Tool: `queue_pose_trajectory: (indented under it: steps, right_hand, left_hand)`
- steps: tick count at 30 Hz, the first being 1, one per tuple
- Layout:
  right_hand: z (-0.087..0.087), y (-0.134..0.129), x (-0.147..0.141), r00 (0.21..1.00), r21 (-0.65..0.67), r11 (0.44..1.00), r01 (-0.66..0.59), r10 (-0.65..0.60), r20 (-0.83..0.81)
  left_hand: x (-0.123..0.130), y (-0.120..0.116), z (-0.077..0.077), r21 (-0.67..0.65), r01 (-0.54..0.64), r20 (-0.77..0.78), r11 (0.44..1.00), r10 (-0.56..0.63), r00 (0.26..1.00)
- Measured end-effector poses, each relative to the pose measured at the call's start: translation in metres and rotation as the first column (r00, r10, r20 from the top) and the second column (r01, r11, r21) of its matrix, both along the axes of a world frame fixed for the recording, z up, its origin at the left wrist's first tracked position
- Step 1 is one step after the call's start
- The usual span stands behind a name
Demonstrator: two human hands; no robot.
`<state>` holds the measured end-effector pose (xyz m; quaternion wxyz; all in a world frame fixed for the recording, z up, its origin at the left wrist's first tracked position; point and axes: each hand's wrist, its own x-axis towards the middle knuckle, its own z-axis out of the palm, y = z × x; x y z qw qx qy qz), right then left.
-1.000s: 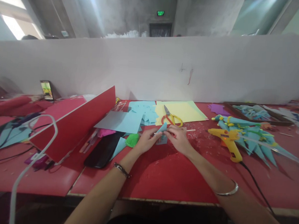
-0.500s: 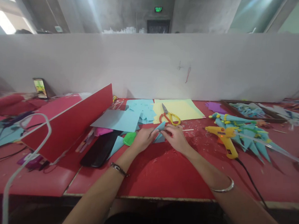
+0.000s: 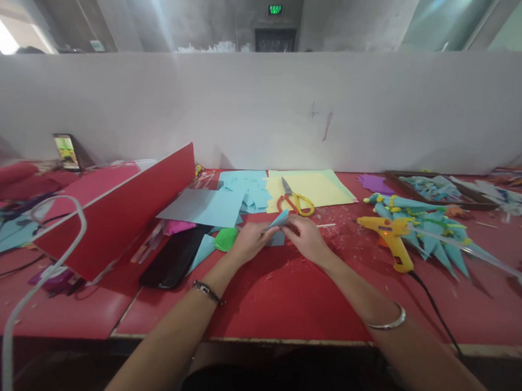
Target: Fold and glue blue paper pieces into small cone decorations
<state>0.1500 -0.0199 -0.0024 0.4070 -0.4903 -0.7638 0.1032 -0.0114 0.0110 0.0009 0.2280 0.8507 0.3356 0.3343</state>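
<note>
A small folded piece of light-blue paper [image 3: 279,219] is held between both hands above the red table [image 3: 290,303]. My left hand [image 3: 253,240] has its fingers closed on the paper's left side. My right hand [image 3: 306,236] pinches it from the right. Another bit of blue paper [image 3: 278,239] lies beneath the hands. Just behind them, scissors [image 3: 296,202] with red and yellow handles rest on a pale yellow sheet [image 3: 332,188]. A green crumpled thing [image 3: 226,239] lies by my left wrist.
Left: a black phone [image 3: 175,261], a grey-blue sheet [image 3: 202,207], a slanted red board [image 3: 122,216] and a white cable [image 3: 38,285]. Right: a yellow glue gun [image 3: 391,236], blue paper cones [image 3: 444,242] and a dark tray [image 3: 477,204]. A white partition [image 3: 257,112] stands behind.
The view has shifted slightly. Both hands stay on the folded paper, with small finger movements; the blue paper beneath them shows less clearly.
</note>
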Motion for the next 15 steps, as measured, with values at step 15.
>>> queue_pose_trajectory:
  steps: [15]
  right_hand:
    - [0.0018, -0.0043, -0.0015, 0.985, 0.051, 0.995, 0.081, -0.087, 0.147]
  left_hand:
    - [-0.0024, -0.0009, 0.0035, -0.123, -0.059, 0.031, 0.991, 0.063, 0.998]
